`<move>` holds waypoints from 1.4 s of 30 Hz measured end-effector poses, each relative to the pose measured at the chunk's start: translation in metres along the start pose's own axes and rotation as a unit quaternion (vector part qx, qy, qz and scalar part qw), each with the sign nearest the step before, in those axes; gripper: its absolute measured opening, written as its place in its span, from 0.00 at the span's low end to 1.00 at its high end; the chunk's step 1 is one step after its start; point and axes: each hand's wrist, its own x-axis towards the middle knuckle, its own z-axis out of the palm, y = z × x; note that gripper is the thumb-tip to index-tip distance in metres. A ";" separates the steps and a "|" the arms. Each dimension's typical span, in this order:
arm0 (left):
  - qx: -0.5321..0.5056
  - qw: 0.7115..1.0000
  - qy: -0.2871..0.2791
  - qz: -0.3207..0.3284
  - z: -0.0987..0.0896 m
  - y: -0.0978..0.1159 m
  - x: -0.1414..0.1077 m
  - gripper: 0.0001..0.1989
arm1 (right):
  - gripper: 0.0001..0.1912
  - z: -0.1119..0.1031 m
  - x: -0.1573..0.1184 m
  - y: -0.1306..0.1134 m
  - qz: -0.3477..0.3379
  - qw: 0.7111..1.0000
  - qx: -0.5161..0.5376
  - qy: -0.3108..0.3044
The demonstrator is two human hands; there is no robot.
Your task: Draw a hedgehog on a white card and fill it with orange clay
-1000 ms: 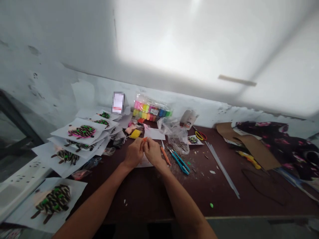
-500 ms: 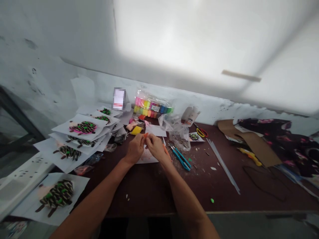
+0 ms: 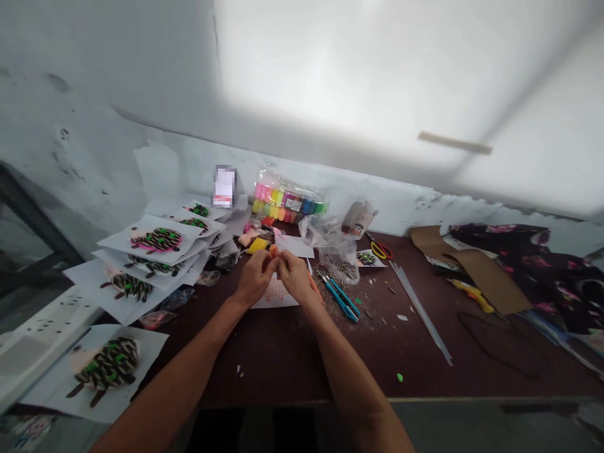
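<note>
Head camera shows the left hand [image 3: 255, 279] and right hand [image 3: 295, 277] drawn close together, pinching a small orange lump of clay [image 3: 273, 251] between them, above a sheet of white paper [image 3: 276, 296] on a dark wooden table [image 3: 283, 371]. Teal-handled cutters [image 3: 342, 299] lie just right of the hands. Farther off sits a bag of multicoloured modelling clay [image 3: 289, 198], while seed-covered collages on paper [image 3: 155, 239] pile up to the left.
</note>
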 end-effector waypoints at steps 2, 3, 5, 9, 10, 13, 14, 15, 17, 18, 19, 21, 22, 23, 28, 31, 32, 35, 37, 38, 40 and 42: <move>0.023 1.000 -0.010 0.007 0.000 -0.002 0.000 0.13 | 0.11 0.001 0.000 0.000 0.002 1.000 0.019 -0.011; 0.044 0.999 -0.013 0.006 0.000 -0.004 0.000 0.13 | 0.12 0.001 0.000 0.000 0.003 1.000 0.022 -0.017; 0.099 0.995 -0.026 0.006 0.000 -0.006 0.000 0.13 | 0.12 0.002 -0.001 -0.001 0.004 1.000 0.005 -0.023; 0.165 0.986 -0.036 0.018 -0.001 -0.010 0.000 0.12 | 0.11 0.002 -0.002 -0.005 0.006 0.995 -0.091 -0.030; 0.160 0.986 -0.032 0.023 -0.001 -0.011 0.000 0.12 | 0.11 0.002 -0.002 -0.006 0.010 0.994 -0.104 -0.040; 0.118 0.992 -0.015 0.033 -0.002 -0.011 0.001 0.11 | 0.11 0.001 -0.002 -0.009 0.011 0.994 -0.096 -0.055; 0.102 0.994 -0.010 0.034 -0.002 -0.010 0.002 0.11 | 0.11 0.001 -0.001 -0.010 0.007 0.995 -0.083 -0.050; 0.090 0.995 -0.003 0.035 -0.002 -0.009 0.002 0.11 | 0.11 0.001 -0.001 -0.010 0.004 0.997 -0.067 -0.042; 0.074 0.997 0.011 0.033 -0.001 -0.006 0.003 0.12 | 0.11 0.004 -0.001 -0.009 0.003 0.999 -0.026 -0.020; 0.071 0.997 0.017 0.032 -0.001 -0.005 0.003 0.12 | 0.12 0.006 -0.001 -0.008 0.005 1.000 -0.007 -0.010; 0.070 0.997 0.021 0.031 -0.001 -0.004 0.003 0.12 | 0.12 0.008 0.000 -0.007 0.008 1.000 0.010 0.002; 0.069 0.997 0.025 0.029 -0.001 -0.004 0.003 0.12 | 0.13 0.012 0.001 -0.003 0.016 0.999 0.038 0.019; 0.068 0.997 0.024 0.029 -0.001 -0.004 0.003 0.12 | 0.12 0.013 0.001 -0.002 0.019 0.998 0.052 0.019; 0.065 0.997 0.022 0.028 -0.001 -0.004 0.004 0.12 | 0.12 0.014 0.002 -0.001 0.021 0.998 0.066 0.010; 0.048 0.999 0.003 0.026 -0.005 -0.006 0.005 0.11 | 0.10 0.005 0.005 0.001 0.048 0.990 0.113 -0.070; 0.028 0.999 -0.021 0.038 -0.006 -0.005 0.006 0.10 | 0.12 -0.003 0.006 0.001 0.066 0.989 0.090 -0.097; 0.020 0.998 -0.028 0.044 -0.006 -0.005 0.006 0.10 | 0.13 -0.006 0.007 0.001 0.055 0.992 0.065 -0.096; 0.006 0.997 -0.039 0.060 -0.004 -0.007 0.006 0.10 | 0.12 -0.012 0.006 0.001 0.003 0.995 -0.034 -0.091; 0.009 0.997 -0.045 0.057 -0.004 -0.008 0.005 0.09 | 0.11 -0.013 0.005 -0.001 -0.014 0.992 -0.076 -0.096; 0.014 0.997 -0.047 0.052 -0.004 -0.008 0.005 0.09 | 0.10 -0.013 0.005 -0.002 -0.018 0.991 -0.088 -0.096; 0.024 0.998 -0.043 0.040 -0.004 -0.008 0.005 0.08 | 0.10 -0.011 0.003 -0.006 -0.023 0.990 -0.105 -0.090; 0.027 0.999 -0.033 0.032 -0.004 -0.006 0.005 0.08 | 0.10 -0.007 0.001 -0.009 -0.021 0.990 -0.117 -0.077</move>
